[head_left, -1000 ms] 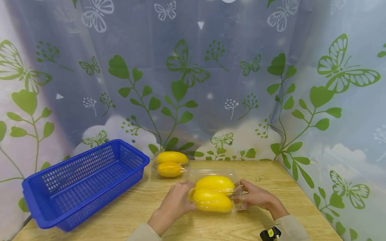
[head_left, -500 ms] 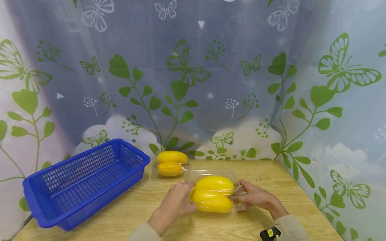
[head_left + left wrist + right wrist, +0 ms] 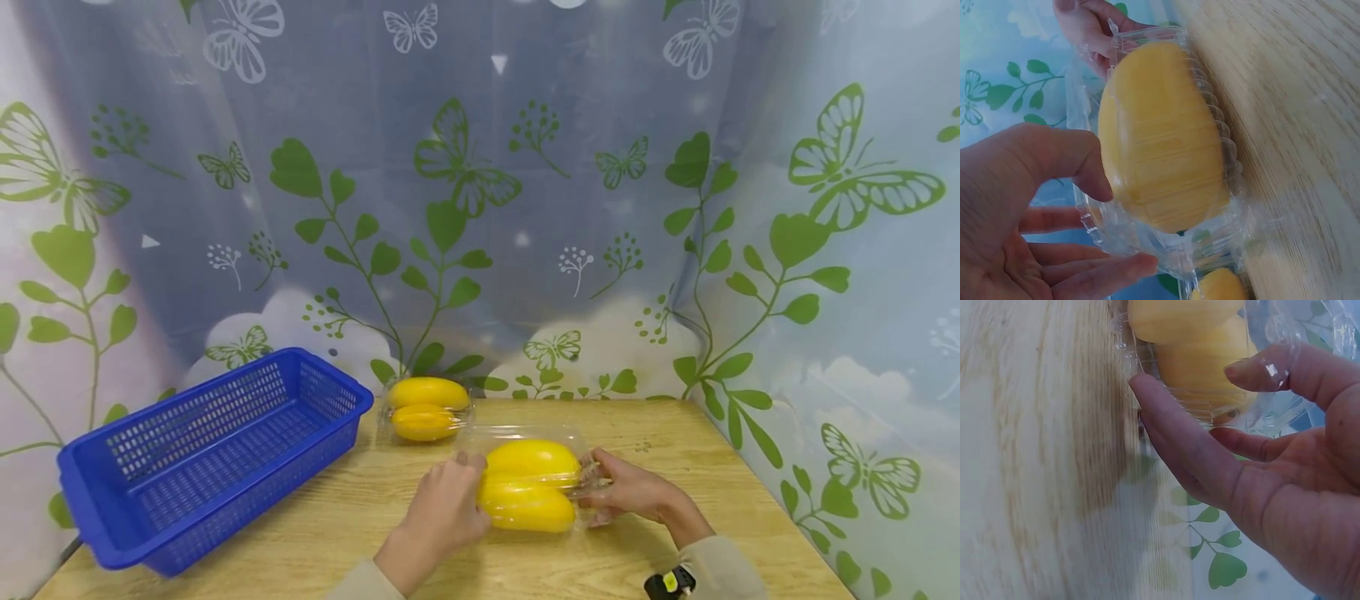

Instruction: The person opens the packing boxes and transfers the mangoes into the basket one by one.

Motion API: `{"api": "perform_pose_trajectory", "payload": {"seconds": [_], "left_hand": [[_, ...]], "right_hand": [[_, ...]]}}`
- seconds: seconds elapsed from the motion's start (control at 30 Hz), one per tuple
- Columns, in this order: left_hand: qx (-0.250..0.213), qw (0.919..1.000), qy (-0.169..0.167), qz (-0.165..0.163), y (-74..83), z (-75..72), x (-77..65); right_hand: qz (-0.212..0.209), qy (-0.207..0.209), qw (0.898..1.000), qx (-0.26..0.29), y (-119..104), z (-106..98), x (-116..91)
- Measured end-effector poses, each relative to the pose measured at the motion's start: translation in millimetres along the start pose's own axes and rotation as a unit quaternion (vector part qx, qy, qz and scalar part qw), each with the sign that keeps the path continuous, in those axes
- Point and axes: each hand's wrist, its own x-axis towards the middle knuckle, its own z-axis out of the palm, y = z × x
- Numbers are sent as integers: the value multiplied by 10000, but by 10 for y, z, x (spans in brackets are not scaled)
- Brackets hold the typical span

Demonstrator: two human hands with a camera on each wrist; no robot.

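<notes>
A clear plastic clamshell box (image 3: pixel 528 432) holding two yellow mangoes (image 3: pixel 525 508) lies on the table between my hands. My left hand (image 3: pixel 442 508) grips its left end; in the left wrist view the thumb presses by a mango (image 3: pixel 1160 137) while the other fingers reach round the plastic edge. At the opposite end, my right hand (image 3: pixel 633 492) holds the box. Seen from the right wrist, the thumb of that hand (image 3: pixel 1229 462) lies over the clear plastic and the fingers extend along the side near the tabletop.
Behind and to the left stands a second clear box with two yellow mangoes (image 3: pixel 426 408). A blue perforated plastic basket (image 3: pixel 210 500) sits at the left of the wooden table (image 3: pixel 637 425). A curtain with butterflies and leaves (image 3: pixel 480 250) borders the back and sides.
The box and my left hand have shifted very slightly toward me and left. Both hands keep their hold on it; the basket and second box stay put.
</notes>
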Motion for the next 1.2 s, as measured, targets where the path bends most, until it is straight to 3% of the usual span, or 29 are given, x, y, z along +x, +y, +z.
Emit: {"api": "perform_pose_trajectory", "payload": {"seconds": [0.53, 1.0, 1.2], "left_hand": [[218, 9997, 37, 100, 25, -2, -20], [204, 9995, -227, 69, 9, -28, -29], [349, 9991, -180, 186, 23, -38, -21]], "right_hand": [[20, 53, 9995, -318, -68, 26, -19], [83, 26, 9996, -261, -53, 21, -22], [180, 127, 9991, -361, -66, 22, -22]]}}
